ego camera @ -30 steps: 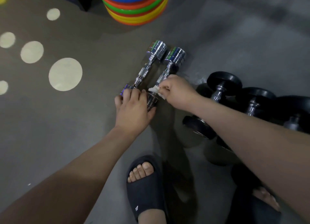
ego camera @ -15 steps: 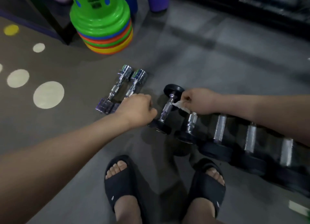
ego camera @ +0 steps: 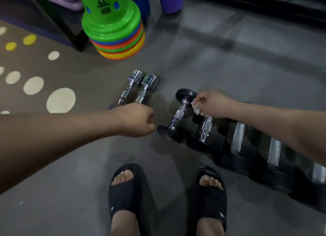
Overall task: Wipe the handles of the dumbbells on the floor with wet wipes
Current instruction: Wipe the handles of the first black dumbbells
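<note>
White wet wipe (ego camera: 197, 109), pinched in your right hand (ego camera: 214, 103), now just beside the first black dumbbell (ego camera: 180, 113) at its handle, on the floor (ego camera: 229, 68), moved off the chrome pair (ego camera: 141, 89); left hand (ego camera: 136, 120) curled, holding nothing: black row likely begins.

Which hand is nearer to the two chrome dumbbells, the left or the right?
Left. The left hand overlaps the chrome dumbbells' near ends in view; the right hand, pinching a wipe, is off to their right by a black dumbbell.

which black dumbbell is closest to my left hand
The black dumbbell at the left end of the row: its near head lies right beside the left hand, and the others sit farther right.
</note>
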A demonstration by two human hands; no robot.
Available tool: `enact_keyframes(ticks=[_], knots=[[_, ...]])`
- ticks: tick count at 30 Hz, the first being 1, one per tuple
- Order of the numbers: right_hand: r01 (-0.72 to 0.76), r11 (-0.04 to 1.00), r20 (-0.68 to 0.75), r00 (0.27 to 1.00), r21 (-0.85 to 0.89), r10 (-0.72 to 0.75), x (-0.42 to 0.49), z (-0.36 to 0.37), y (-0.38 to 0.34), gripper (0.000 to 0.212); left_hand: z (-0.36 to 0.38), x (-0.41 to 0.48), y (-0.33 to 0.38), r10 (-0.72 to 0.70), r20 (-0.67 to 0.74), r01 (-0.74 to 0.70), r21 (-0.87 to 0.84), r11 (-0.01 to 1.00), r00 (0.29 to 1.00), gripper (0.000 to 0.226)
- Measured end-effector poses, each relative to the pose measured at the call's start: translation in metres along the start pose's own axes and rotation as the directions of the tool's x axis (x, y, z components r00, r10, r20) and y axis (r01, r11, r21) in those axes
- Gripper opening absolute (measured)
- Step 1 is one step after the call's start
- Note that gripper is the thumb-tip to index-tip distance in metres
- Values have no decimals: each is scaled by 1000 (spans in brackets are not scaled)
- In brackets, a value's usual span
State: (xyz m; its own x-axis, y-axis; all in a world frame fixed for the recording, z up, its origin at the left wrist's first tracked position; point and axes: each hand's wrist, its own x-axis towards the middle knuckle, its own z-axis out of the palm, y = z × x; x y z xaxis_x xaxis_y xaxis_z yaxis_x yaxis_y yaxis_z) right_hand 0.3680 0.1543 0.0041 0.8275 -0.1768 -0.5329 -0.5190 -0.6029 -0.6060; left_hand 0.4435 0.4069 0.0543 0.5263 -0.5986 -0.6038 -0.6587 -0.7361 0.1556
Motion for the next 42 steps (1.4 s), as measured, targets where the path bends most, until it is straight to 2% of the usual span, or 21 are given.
enact_keyframes(ticks=[3, 5, 6, 9, 12, 16, 21, 25, 29, 34, 37, 39, 42], knots=[[73, 972, 5, 997, -223, -74, 11, -3, 5, 10, 4, 25, 8, 18, 42, -18, -2, 1000, 999, 13], [118, 943, -5, 992, -312, -125, 19, -9, 13, 11, 14, 47, 14, -10, -7, 10, -60, 998, 1000, 16], [137, 932, -20, 988, -336, -153, 25, -12, 18, 11, 22, 56, 19, -40, -46, 35, -110, 993, 998, 24], [158, 939, -91, 977, -305, -194, 41, -12, 28, 13, 59, 69, 36, -174, -105, 139, -280, 950, 979, 63], [141, 965, -151, 973, -223, -177, 47, 6, 35, 22, 100, 70, 49, -227, -128, 174, -328, 928, 965, 77], [163, 964, -111, 976, -208, -189, 48, 36, 47, 21, 125, 71, 39, -209, -224, 116, -368, 923, 952, 66], [243, 935, -118, 953, -259, -280, 54, 45, 49, 21, 120, 75, 13, -237, -164, 116, -532, 839, 958, 58], [326, 901, -185, 904, -285, -386, 65, 57, 44, 25, 120, 69, 5, -312, -141, 149, -651, 744, 940, 65], [358, 883, -216, 876, -304, -430, 81, 75, 34, 28, 126, 65, 12, -364, -122, 170, -719, 673, 923, 64], [398, 849, -178, 861, -347, -476, 80, 95, 35, 23, 122, 64, 18, -357, -90, 187, -720, 668, 930, 55], [426, 812, -161, 840, -399, -519, 83, 93, 31, 30, 122, 64, 15, -353, -82, 193, -713, 674, 932, 46], [405, 819, -161, 851, -407, -501, 90, 88, 27, 32, 124, 65, 14, -364, -93, 195, -710, 677, 927, 40], [424, 746, -94, 837, -514, -540, 92, 85, 28, 26, 126, 67, 15, -383, -93, 208, -711, 672, 919, 42]])
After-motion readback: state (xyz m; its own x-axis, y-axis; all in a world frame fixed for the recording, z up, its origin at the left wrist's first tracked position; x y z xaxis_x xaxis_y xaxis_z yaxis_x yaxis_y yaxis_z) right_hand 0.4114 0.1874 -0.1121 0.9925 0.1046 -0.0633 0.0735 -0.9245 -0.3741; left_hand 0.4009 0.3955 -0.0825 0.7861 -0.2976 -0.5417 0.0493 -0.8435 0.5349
